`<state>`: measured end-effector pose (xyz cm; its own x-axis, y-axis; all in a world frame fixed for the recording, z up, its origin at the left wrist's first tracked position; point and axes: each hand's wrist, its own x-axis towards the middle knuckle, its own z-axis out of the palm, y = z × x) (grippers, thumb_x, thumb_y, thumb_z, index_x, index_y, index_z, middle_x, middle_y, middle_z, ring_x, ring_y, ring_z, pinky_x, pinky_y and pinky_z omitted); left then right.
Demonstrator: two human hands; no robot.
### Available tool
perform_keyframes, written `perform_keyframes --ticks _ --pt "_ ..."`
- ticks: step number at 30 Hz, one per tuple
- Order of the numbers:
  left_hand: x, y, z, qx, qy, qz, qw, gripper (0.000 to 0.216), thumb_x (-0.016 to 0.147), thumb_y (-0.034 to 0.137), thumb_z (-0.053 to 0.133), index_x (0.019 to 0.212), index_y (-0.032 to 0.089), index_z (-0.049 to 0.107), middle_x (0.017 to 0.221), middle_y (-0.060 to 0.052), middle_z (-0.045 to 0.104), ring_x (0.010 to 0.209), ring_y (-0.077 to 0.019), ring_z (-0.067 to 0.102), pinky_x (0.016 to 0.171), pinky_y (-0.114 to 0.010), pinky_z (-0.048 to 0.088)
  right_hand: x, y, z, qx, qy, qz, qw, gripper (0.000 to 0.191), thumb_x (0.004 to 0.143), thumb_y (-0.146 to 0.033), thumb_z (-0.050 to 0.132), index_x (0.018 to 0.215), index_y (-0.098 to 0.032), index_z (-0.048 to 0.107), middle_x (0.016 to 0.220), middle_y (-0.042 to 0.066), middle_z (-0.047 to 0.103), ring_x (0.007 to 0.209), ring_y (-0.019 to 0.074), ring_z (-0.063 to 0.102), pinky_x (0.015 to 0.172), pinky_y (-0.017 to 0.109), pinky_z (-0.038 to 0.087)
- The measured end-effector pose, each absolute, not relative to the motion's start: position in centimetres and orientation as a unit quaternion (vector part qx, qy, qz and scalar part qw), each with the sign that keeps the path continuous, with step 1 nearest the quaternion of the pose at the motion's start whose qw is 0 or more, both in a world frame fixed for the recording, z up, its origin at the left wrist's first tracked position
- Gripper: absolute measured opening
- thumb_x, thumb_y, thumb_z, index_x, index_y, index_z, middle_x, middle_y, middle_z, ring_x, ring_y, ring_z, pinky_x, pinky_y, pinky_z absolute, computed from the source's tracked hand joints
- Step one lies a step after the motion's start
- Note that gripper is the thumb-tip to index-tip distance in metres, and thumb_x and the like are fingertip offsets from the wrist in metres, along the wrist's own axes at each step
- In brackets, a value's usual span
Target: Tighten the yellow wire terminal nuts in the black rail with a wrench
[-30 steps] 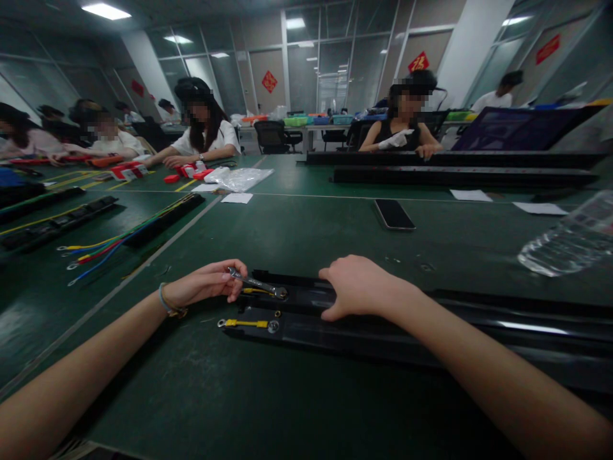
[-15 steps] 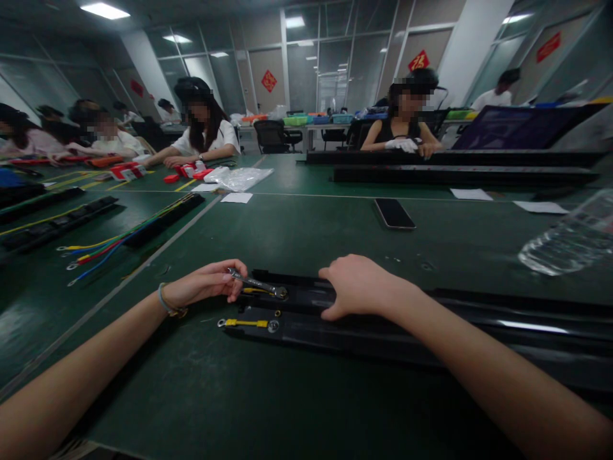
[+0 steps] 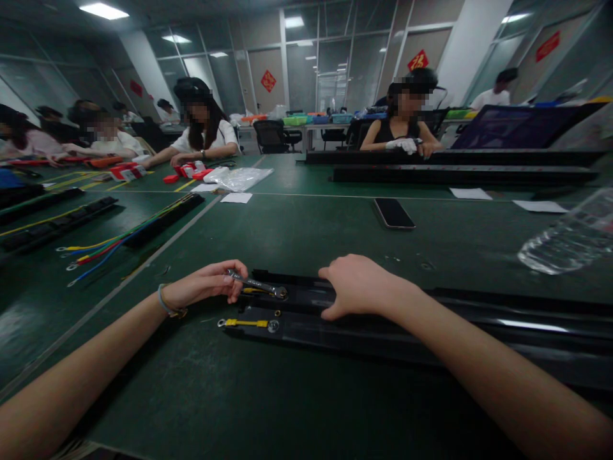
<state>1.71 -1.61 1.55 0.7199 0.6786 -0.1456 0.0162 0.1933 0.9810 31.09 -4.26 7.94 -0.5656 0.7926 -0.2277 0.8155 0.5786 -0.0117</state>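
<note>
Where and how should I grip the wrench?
Probably by its left end, coming from the left, where the left hand holds it. The wrench slants down to the right, its ring end over the black rail, while the left end looks clear of it. The right hand, over the rail, crowds the other side.

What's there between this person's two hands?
The head view shows a metal wrench, one end in the left hand, a yellow wire beside it, and a stretch of black rail reaching the right hand.
</note>
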Motion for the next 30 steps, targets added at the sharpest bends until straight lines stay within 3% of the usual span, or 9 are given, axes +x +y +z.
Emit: perform_keyframes --ticks 30 --pt "1.88 -1.76 1.72 0.59 0.305 0.234 0.71 0.02 0.08 0.024 0.05 0.097 0.014 0.049 0.076 -0.005 0.05 0.068 -0.0154 0.048 0.062 -0.028 0.043 30.99 -4.26 7.98 0.465 0.876 -0.08 0.096 0.058 0.055 -0.056 0.058 0.095 -0.016 0.064 0.083 0.01 0.065 0.072 0.0223 0.058 0.06 0.033 0.046"
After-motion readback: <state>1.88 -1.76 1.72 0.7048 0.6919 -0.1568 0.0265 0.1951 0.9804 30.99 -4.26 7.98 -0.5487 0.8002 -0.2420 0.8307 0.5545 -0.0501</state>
